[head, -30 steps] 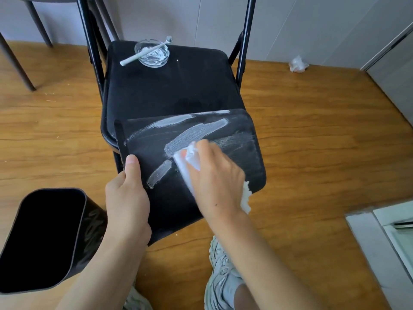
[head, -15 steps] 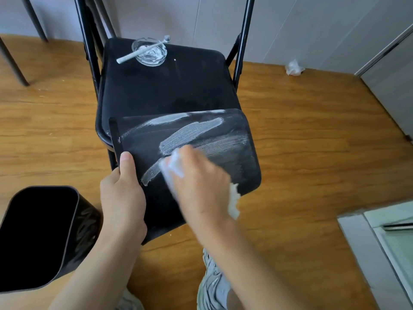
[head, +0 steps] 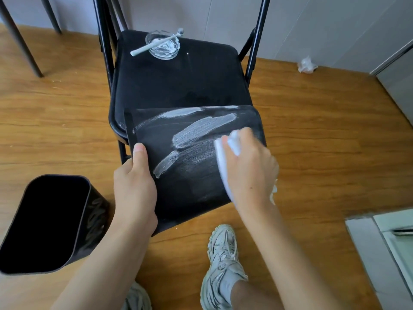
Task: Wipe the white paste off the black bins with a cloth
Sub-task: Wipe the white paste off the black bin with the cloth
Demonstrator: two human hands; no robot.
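Bin [head: 196,175] face, no legible writing

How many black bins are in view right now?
2. One bin lies on its side against the chair seat, held by the left hand while the right hand wipes it. The other bin stands on the floor at left.

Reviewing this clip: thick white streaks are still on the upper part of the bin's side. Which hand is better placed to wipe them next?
The right hand. It already holds the cloth against the bin, just beside the thick paste streaks. The left hand grips the bin's edge, steadying it on the chair.
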